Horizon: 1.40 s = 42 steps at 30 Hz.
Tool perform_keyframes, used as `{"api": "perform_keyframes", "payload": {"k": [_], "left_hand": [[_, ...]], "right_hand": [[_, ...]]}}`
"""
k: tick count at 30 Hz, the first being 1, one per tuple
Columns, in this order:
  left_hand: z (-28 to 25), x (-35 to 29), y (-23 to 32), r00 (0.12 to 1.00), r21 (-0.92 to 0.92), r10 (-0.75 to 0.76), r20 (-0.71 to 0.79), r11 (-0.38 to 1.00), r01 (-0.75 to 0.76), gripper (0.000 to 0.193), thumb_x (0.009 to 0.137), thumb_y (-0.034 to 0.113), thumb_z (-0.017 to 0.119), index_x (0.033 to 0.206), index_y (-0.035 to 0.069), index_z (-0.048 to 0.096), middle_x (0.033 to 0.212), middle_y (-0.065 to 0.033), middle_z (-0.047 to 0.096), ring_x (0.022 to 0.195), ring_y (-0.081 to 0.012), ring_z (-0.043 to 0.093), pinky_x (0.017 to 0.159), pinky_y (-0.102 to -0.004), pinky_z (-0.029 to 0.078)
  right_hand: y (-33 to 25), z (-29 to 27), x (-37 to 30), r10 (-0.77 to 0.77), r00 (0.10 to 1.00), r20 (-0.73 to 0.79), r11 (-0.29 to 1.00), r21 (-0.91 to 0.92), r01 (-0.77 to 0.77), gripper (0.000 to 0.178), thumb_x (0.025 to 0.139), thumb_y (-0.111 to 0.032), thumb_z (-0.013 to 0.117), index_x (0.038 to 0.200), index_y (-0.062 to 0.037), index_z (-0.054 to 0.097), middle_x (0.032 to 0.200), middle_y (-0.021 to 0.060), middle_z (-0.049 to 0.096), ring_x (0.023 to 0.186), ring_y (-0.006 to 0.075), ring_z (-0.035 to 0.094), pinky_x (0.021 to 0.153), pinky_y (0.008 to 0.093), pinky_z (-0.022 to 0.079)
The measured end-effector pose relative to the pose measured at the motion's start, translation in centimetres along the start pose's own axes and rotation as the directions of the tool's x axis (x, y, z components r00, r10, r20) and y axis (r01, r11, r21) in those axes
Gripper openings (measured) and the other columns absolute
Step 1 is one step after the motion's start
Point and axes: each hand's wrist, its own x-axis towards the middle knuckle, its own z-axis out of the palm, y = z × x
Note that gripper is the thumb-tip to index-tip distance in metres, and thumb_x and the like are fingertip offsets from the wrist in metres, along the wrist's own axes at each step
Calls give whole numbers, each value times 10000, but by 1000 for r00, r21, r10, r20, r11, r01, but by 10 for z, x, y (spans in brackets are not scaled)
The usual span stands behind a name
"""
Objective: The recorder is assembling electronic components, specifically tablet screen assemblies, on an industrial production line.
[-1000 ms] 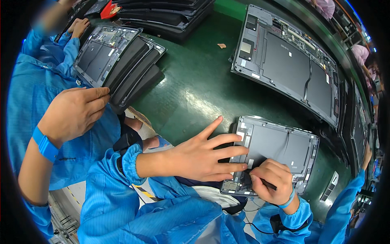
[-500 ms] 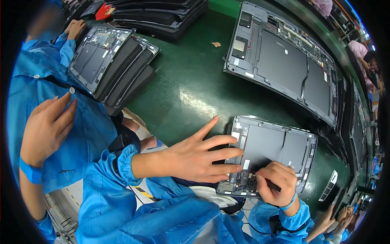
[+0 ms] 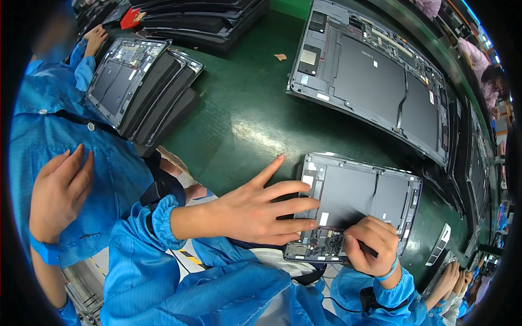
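Observation:
An opened tablet-like device [image 3: 356, 185] lies on the green bench in front of me, its dark grey battery plate and inner parts showing. My left hand [image 3: 255, 212] rests flat with spread fingers, fingertips on the device's left edge. My right hand [image 3: 375, 244] is closed over the circuit board [image 3: 321, 244] along the device's near side. Thumb and forefinger pinch together just above the board. A dark shape shows beneath the fingers, but whatever they hold is too hidden to name.
Larger stacked open devices [image 3: 375, 81] stand at the far right. Another stack [image 3: 130, 81] leans at the left beside a person in a blue coat [image 3: 81, 185]. Black panels [image 3: 201, 24] lie behind. A white strip [image 3: 438, 244] sits on the green bench [image 3: 234, 103], near other people's hands [image 3: 448, 280].
The whole view has shifted slightly. Both my hands keep nearly the same places on the device. At the left, the neighbouring person's raised hand has dropped a little.

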Motion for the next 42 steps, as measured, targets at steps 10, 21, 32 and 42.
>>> {"api": "perform_keyframes", "payload": {"k": [10, 21, 32, 42], "left_hand": [[-1, 2, 1, 1000, -11, -16, 7, 1000, 16, 412, 785, 344, 773, 1183, 246, 731, 1326, 10, 572, 1246, -259, 501, 1132, -714, 251], [8, -1, -5, 998, -44, 27, -51, 999, -29, 351, 808, 343, 754, 1127, 199, 734, 1286, 0, 587, 1215, -236, 531, 1148, -710, 189], [-4, 8, -1, 990, 137, 124, 64, 982, -132, 323, 813, 310, 750, 1116, 203, 710, 1381, -4, 556, 1202, -233, 540, 1117, -609, 365], [6, 62, -14, 933, 2, -101, -345, 994, 109, 348, 842, 223, 707, 1172, 117, 680, 1211, -140, 608, 1130, -359, 575, 931, -461, 520]], "right_hand": [[-5, -2, -6, 8, 1000, 0, 990, -139, -8, 181, 695, 32, 706, 859, -20, 651, 673, 71, 590, 561, 221, 594, 453, 313, 438], [-4, -2, -5, 128, 991, -22, 991, -22, -129, 147, 737, 43, 684, 869, -6, 640, 676, 94, 586, 539, 260, 565, 489, 349, 450], [-6, 0, -12, 280, 959, -28, 955, 110, -276, 36, 792, 30, 663, 809, 0, 652, 662, 87, 576, 551, 213, 568, 506, 318, 437], [-9, 70, -94, 369, 409, -834, 926, 295, -234, 99, 940, -84, 509, 920, 12, 525, 854, 122, 542, 764, 187, 505, 709, 306, 409]]}}
